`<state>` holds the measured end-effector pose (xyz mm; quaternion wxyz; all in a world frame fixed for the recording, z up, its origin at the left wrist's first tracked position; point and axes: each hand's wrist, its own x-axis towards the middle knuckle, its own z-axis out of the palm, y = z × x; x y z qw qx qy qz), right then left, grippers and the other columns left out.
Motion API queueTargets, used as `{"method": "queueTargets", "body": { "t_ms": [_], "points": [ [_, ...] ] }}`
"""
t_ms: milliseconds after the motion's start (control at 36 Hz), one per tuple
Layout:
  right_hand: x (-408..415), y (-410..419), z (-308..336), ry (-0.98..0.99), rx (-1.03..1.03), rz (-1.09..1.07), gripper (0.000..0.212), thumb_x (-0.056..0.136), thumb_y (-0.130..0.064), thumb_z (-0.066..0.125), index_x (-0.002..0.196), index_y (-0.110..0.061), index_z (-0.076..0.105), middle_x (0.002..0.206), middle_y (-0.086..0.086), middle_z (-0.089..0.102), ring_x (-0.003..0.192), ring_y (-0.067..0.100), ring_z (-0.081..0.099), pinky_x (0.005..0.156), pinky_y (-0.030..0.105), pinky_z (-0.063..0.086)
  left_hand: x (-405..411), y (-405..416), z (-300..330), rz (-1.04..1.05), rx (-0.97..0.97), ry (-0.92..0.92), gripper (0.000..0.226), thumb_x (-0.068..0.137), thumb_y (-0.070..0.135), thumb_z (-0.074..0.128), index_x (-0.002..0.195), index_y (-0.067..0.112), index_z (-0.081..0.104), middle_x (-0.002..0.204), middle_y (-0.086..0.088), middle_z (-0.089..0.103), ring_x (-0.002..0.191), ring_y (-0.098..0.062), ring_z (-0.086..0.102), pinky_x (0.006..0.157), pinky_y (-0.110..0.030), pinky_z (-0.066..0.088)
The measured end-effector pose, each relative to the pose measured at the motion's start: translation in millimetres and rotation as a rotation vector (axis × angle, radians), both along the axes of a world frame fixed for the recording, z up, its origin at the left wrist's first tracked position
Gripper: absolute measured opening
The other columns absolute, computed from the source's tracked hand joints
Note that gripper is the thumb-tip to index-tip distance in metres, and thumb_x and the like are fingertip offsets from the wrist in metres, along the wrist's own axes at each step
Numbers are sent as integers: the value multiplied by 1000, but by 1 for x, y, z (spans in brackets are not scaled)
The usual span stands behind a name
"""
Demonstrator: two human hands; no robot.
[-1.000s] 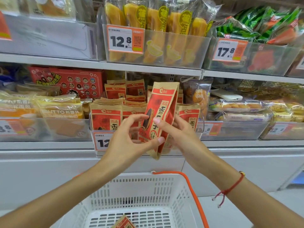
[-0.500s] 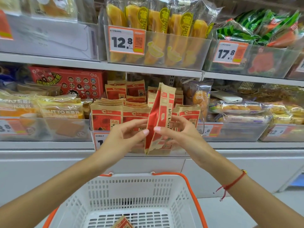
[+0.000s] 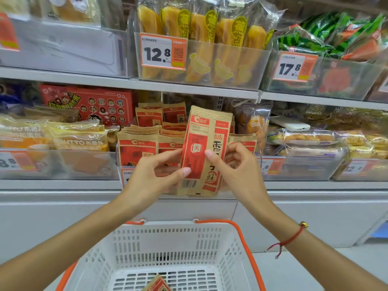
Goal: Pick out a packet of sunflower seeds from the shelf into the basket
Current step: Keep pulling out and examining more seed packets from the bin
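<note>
A red-and-tan packet of sunflower seeds stands upright in front of the middle shelf, its back panel with a barcode facing me. My left hand pinches its left edge between thumb and fingers. My right hand pinches its right side, thumb on the front. Several more of the same packets stand in a clear shelf bin behind it. Below my forearms sits a white basket with orange handles; another packet's corner shows on its floor.
Yellow cake sticks fill a clear bin marked 12.8 on the upper shelf, and watermelon-print packs sit to its right. Bread packs lie left of the seeds, pastry packs right. A red box stands behind.
The packet has been turned between both hands, from its front face through edge-on to its back panel. The basket shows more fully below.
</note>
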<state>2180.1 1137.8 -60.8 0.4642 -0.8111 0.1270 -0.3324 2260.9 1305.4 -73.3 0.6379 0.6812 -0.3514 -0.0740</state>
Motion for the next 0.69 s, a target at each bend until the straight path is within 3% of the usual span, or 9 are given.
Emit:
{"method": "queueTargets", "body": {
  "t_ms": [167, 278, 556, 694],
  "points": [
    [0, -14, 7, -142, 98, 5, 16, 84, -28, 73, 94, -25, 61, 89, -5, 70, 84, 10, 68, 76, 27, 57, 3, -2, -6, -60, 55, 109, 43, 85, 13, 68, 123, 32, 60, 110, 17, 72, 100, -4, 69, 73, -19, 57],
    [-2, -16, 6, -188, 129, 29, 17, 84, -21, 73, 94, -27, 60, 87, -3, 70, 81, 10, 69, 70, 22, 58, 1, -5, -8, -104, 75, 157, 41, 87, 12, 66, 124, 29, 62, 109, 12, 73, 100, -6, 69, 74, -21, 57],
    [-1, -15, 3, -208, 90, 36, 21, 83, -22, 74, 95, -34, 63, 87, -3, 71, 81, 8, 68, 70, 25, 59, -4, -7, -9, -64, 63, 253, 30, 90, 28, 61, 120, 33, 61, 101, 13, 75, 91, -2, 71, 66, -17, 56],
    [-1, -15, 3, -130, 42, 106, 31, 84, -21, 73, 107, -36, 58, 89, -4, 68, 82, 4, 66, 71, 20, 57, -3, -6, -9, -9, 37, 250, 34, 92, 27, 59, 126, 30, 58, 104, 9, 74, 95, -4, 70, 75, -24, 59]
  ]
}}
